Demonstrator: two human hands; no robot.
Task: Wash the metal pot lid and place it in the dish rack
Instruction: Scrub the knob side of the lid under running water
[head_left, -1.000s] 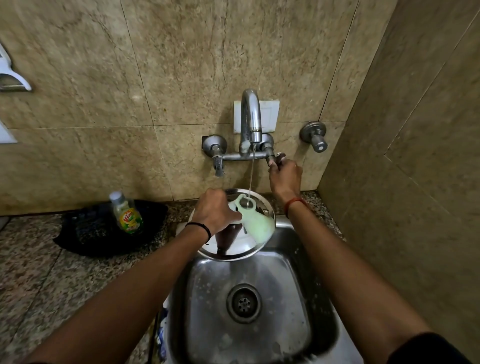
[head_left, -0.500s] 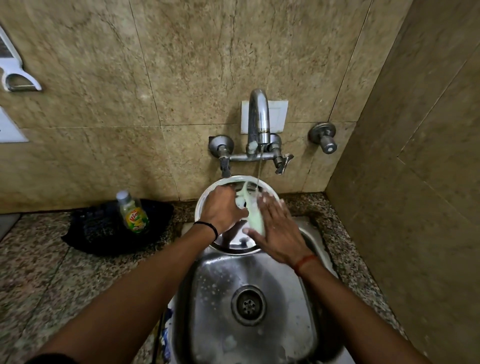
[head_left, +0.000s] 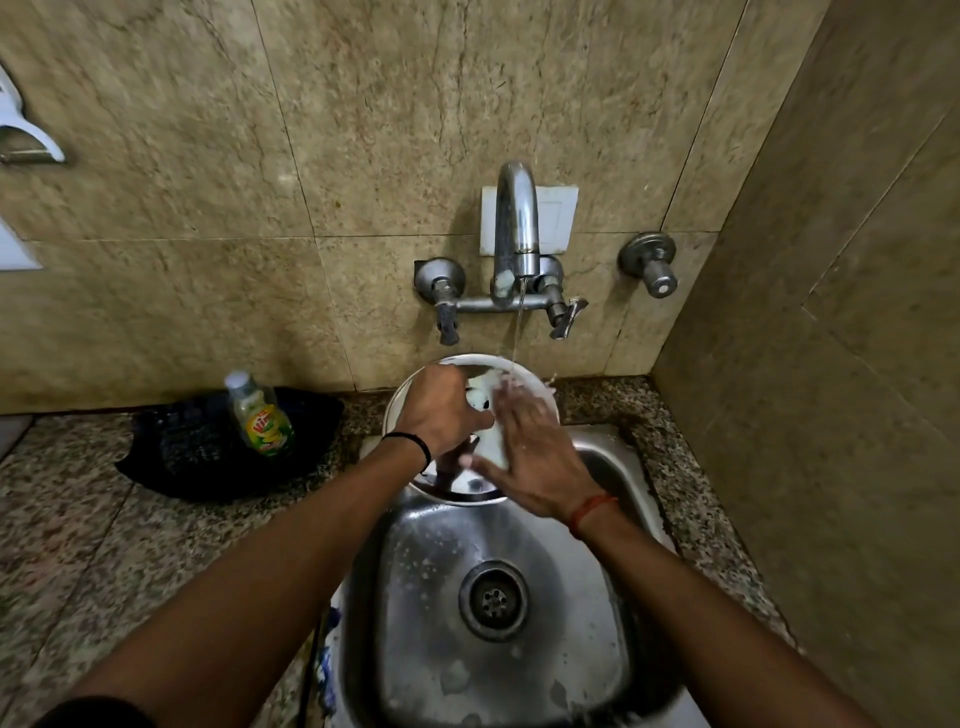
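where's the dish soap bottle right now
In the head view the dish soap bottle stands on the dark mat on the counter, left of the sink, against the tiled wall and well clear of both hands.

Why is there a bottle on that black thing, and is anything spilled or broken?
Nothing looks broken or spilled. The soap bottle stands upright on a black cloth on the counter. The foam in the sink comes from washing the pot lid.
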